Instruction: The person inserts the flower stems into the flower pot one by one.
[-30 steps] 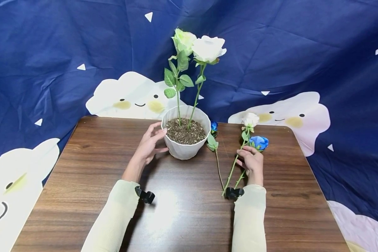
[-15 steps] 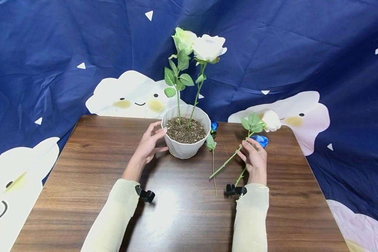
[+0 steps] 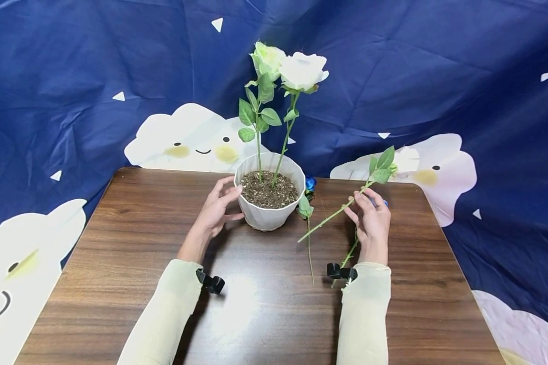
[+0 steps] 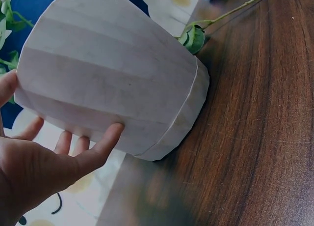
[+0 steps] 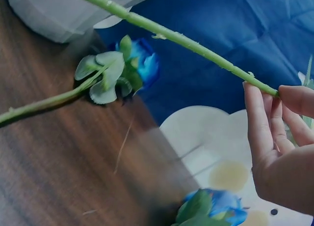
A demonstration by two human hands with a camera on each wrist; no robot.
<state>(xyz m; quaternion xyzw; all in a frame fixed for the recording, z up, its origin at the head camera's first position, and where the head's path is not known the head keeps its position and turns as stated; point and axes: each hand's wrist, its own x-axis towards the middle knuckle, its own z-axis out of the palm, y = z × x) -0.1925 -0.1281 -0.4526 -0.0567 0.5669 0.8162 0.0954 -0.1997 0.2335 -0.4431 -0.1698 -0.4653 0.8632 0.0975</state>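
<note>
Blue cloud-print cloth [image 3: 118,50] behind, brown table [image 3: 274,319] below. White pot [image 3: 268,219] upper centre, two roses [image 3: 303,72] upright in its soil [image 3: 268,192]. Left hand [image 3: 213,207] has fingers spread against pot's left side, touching, not wrapped. Right hand [image 3: 371,217], right of centre, pinches pale rose [image 3: 381,175] by its stem. I'd hold that pinch firm, swing the free end clear of the blue rose [image 3: 310,183] stem beneath, brace pot lightly. Right wrist view shows second blue rose's bloom [image 5: 223,206], mostly hand-hidden from head; left wrist view shows pot base on table.
</note>
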